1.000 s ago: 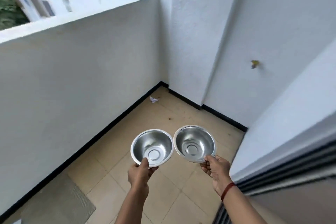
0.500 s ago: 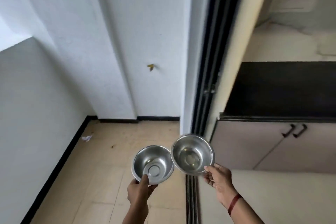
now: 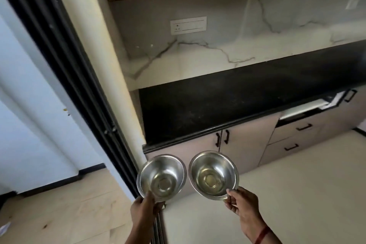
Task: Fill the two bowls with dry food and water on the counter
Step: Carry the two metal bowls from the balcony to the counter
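The left hand (image 3: 145,207) holds the left bowl (image 3: 161,177) by its near rim, thumb over the edge into the bowl and the other fingers (image 3: 160,205) curled beneath, pinching the rim. The right hand (image 3: 242,203) holds the right bowl (image 3: 213,174) the same way at its near right rim: the thumb lies on the lip, the remaining fingers (image 3: 229,205) fold under the outside wall. Both steel bowls are empty, tilted with their openings toward the camera, and sit side by side with a narrow gap between them, in the air in front of the black tabletop (image 3: 227,103) and below its front edge. Relative to that tabletop, the beige cabinet doors (image 3: 243,144) lie directly beneath it, the marbled backsplash (image 3: 217,53) rises behind it, and the black sliding door frame (image 3: 65,77) stands to its left. A red thread (image 3: 261,234) circles the right wrist
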